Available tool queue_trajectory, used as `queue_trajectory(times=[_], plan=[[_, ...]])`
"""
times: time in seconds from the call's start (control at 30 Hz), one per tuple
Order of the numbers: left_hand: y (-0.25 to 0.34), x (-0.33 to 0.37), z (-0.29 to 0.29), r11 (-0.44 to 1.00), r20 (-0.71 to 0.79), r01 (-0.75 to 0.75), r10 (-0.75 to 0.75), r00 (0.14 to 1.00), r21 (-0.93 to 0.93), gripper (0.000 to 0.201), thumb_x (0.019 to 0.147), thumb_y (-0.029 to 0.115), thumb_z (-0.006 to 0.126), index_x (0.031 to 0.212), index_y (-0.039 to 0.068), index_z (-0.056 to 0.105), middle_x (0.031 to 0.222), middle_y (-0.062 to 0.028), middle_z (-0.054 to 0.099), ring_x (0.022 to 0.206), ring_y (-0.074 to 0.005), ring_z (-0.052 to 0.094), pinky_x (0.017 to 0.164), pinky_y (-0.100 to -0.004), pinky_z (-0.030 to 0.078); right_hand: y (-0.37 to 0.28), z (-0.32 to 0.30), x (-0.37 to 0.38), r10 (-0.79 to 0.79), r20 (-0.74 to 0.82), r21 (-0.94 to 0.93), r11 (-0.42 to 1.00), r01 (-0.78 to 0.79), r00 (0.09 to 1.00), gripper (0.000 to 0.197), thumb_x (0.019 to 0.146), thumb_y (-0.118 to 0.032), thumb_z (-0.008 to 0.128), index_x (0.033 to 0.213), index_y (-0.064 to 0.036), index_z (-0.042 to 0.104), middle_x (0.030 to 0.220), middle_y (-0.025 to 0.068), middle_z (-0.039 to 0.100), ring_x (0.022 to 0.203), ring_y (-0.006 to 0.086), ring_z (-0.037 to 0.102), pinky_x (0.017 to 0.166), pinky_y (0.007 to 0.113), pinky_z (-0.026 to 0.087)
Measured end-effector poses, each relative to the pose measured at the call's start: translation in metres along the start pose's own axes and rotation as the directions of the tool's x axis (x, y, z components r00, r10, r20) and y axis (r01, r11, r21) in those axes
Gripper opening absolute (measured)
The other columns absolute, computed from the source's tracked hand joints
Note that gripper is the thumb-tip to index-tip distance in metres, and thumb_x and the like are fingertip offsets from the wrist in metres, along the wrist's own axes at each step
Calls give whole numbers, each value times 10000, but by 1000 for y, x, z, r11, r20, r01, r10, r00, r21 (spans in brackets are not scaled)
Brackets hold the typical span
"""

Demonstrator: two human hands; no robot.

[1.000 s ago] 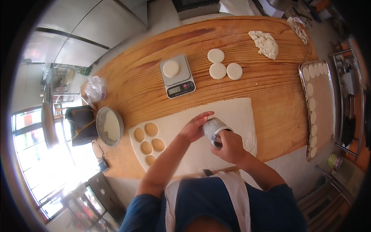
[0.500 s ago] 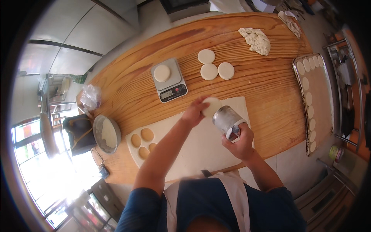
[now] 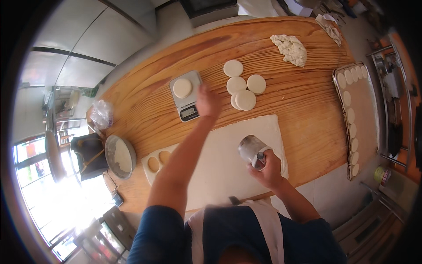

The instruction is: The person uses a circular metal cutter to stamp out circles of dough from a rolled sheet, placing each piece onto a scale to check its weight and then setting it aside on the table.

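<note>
My left hand (image 3: 209, 102) is beside the right edge of the grey digital scale (image 3: 174, 93), its fingers smeared by motion. On the scale's plate rests one pale dough round (image 3: 182, 88). My right hand (image 3: 267, 170) grips a metal mug (image 3: 250, 147) by its handle, tilted above the rolled-out dough sheet (image 3: 224, 158). Round cut-outs show at the sheet's left end, partly hidden by my left forearm. Right of the left hand lies a cluster of dough rounds (image 3: 245, 100), two of them overlapping.
A long tray (image 3: 367, 119) with several dough rounds along its edges stands at the right. A rough dough piece (image 3: 290, 49) and a cloth (image 3: 329, 28) lie at the far right. Left are a metal bowl (image 3: 119, 157) and a plastic bag (image 3: 102, 114).
The dough round in my left hand was let go; two overlapping rounds now lie at the cluster's near side. My left hand moved toward the scale. The right hand lowered the mug slightly.
</note>
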State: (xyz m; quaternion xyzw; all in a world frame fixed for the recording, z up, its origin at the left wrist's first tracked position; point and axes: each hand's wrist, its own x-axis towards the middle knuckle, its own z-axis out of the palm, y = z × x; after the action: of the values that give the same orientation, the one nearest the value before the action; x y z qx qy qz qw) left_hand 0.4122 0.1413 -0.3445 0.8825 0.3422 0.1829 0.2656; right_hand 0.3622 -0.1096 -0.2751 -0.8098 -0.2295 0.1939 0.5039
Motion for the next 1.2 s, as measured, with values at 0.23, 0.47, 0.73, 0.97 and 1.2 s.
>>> queue_trajectory(times=[0.23,0.47,0.73,0.97,1.2], plan=[[-33,57,-56,898,100,213,-270,958,385,364,653,145,573,991,20,523,1000,-201,526,996,-318,472,847,-362,385,13,0,-4,26,17,-19,999,-26,1000,382,603,-142,707,837,-9,436,658,68,528,562,107,525,515,231,442],[17,33,2,998,224,32,-45,974,62,420,669,246,621,1022,32,543,1065,-167,513,986,-305,483,830,-359,404,1,7,-2,31,62,21,999,-33,998,355,594,-160,711,793,-12,457,669,130,547,582,243,572,526,297,458],[54,-26,18,818,486,-491,312,816,300,546,662,281,645,1125,61,458,1280,-185,279,1234,-324,176,1003,-422,164,1,8,-9,30,75,-23,999,-28,997,348,591,-159,709,778,-21,451,654,129,538,563,254,560,511,308,449],[30,-23,4,948,412,-311,310,857,-67,330,712,185,604,1004,59,516,924,-138,571,798,-276,565,655,-326,465,0,8,-17,61,65,14,998,-62,996,355,585,-168,713,778,-24,452,639,116,532,546,232,558,499,297,449],[-86,59,-54,970,98,190,-206,974,149,252,755,141,474,978,64,564,916,-162,586,864,-315,551,753,-388,429,5,11,-18,114,107,5,993,-115,988,372,597,-187,708,798,-16,446,639,113,534,538,222,553,503,291,454]])
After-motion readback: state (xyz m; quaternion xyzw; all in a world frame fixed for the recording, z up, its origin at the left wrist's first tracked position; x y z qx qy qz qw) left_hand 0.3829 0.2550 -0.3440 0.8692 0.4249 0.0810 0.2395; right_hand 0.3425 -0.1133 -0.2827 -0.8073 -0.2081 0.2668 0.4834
